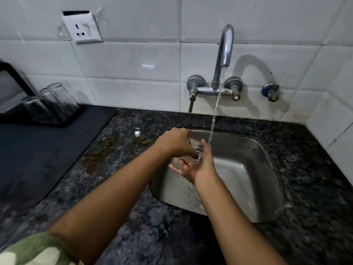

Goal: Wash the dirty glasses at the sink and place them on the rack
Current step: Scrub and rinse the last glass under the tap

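Over the left part of the steel sink (248,150), a clear glass (195,145) is held between both hands. My left hand (176,142) comes from above and its fingers curl round the glass. My right hand (196,166) lies under it, palm up, fingers spread and thumb raised against the glass's side. Water runs from the tap (226,46) in a thin stream (214,117) that falls just right of my right thumb. At the far left, a black rack (72,117) holds three upturned clear glasses (59,98).
A dark mat (38,150) covers the counter left of the sink. The speckled granite counter (133,217) has a brown stain (99,155) near the sink. On the tiled wall are the tap valves (194,85) and a white socket (82,28).
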